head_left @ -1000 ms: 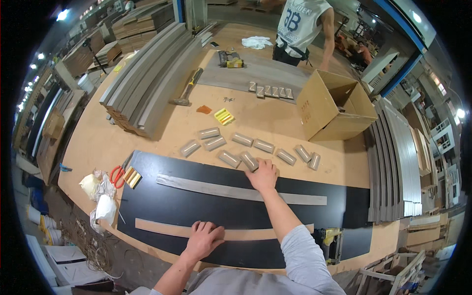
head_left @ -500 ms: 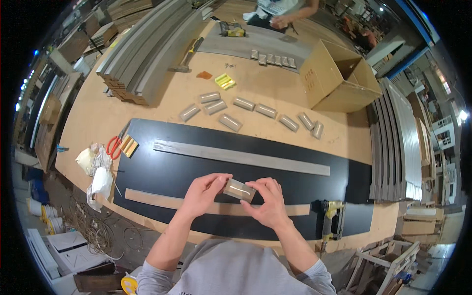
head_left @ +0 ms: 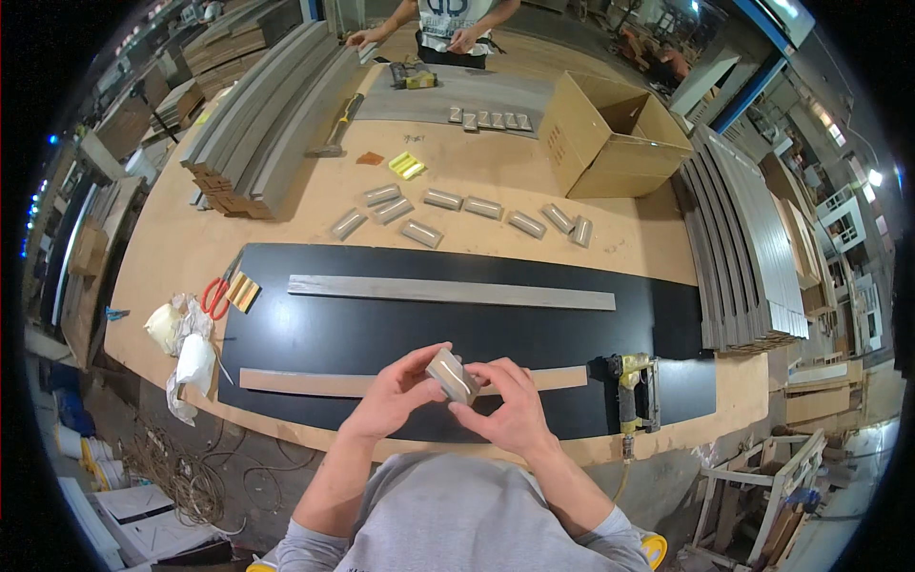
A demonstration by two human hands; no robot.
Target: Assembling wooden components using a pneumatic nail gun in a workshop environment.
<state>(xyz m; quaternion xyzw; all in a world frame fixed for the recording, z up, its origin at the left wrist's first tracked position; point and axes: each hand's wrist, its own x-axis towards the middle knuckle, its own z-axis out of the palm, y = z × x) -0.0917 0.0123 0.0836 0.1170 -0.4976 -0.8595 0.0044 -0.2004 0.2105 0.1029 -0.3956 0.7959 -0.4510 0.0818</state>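
Note:
Both hands hold a small grey moulding block (head_left: 452,376) close to my chest, over the near edge of the black panel (head_left: 381,334). My left hand (head_left: 396,393) grips its left end and my right hand (head_left: 510,405) its right end. Under the hands lies a brown wooden strip (head_left: 305,383) on the panel. Farther off on the panel lies a long grey strip (head_left: 448,292). Several more grey blocks (head_left: 457,210) are spread in a row on the wooden table beyond the panel.
A yellow nail gun (head_left: 631,391) rests at the panel's right end. Red scissors (head_left: 215,294) and crumpled bags (head_left: 181,343) lie at the left. An open cardboard box (head_left: 610,143), stacked grey mouldings (head_left: 267,124) and grey slats (head_left: 743,248) surround the table. Another person (head_left: 448,24) stands at the far side.
My right hand picked a grey block from the row and drew it back; my left hand left the brown strip, and both hands now hold the block nearer my chest.

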